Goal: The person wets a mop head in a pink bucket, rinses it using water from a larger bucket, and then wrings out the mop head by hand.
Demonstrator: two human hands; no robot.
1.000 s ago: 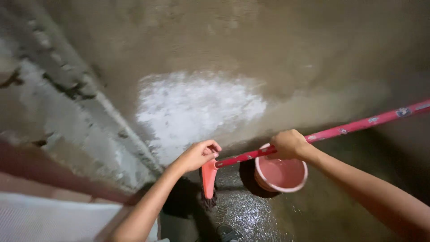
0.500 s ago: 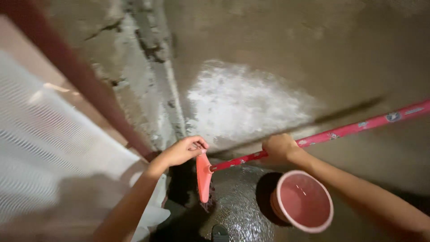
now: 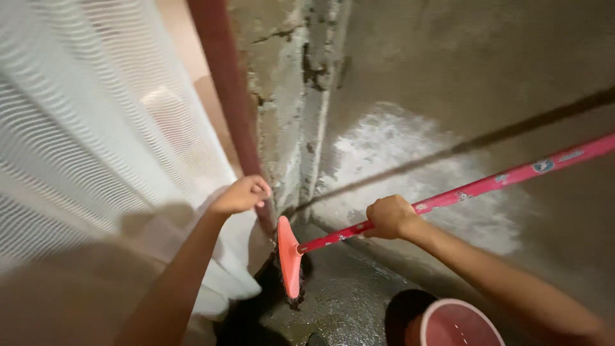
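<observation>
Two hands are in view, well apart. The right hand [image 3: 388, 216] is clamped around the one red handle [image 3: 487, 186] of a broom, low down near its head; the handle runs up and out past the right edge of the view. The broom's orange head [image 3: 287, 256], a single flat piece, stands on edge on the wet floor [image 3: 349, 295], right in the corner where the concrete wall [image 3: 448, 70] meets a rough cement pillar [image 3: 288, 109], with dark bristles under it touching the floor. The left hand [image 3: 241, 195] is curled shut, fingers folded in, at the edge of one white mesh curtain [image 3: 96, 141], beside a dark red post [image 3: 227, 96]; whether it grips the cloth I cannot tell. One pink bucket [image 3: 458, 327] sits on the floor at the bottom edge of the view, below the right forearm, clear of the broom. One pale, whitish patch [image 3: 410, 160] shows on the wall behind the handle
</observation>
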